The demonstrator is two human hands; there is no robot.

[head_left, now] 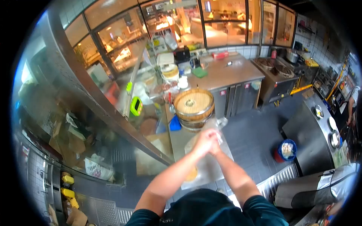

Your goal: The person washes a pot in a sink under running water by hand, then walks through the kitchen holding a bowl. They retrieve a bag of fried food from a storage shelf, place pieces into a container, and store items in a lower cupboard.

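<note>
My left hand [205,140] and my right hand [215,147] are close together above a steel counter [209,171]. Both look closed on a thin, clear plastic bag [221,122], whose loose film spreads out beyond the fingers. Blur hides the exact grip. Just past my hands stands a round wooden tub [194,105] with a wooden lid, on a metal base. A blue item [175,123] lies at its left side. Partly covered by my left forearm, a round yellowish thing [192,174] rests on the counter.
A steel worktable [233,71] holds a green cloth [200,72] and several containers. Glass with a metal frame post [94,86] rises on the left. On the floor at right is a bin [285,150] with a blue liner. Another person [352,105] stands far right.
</note>
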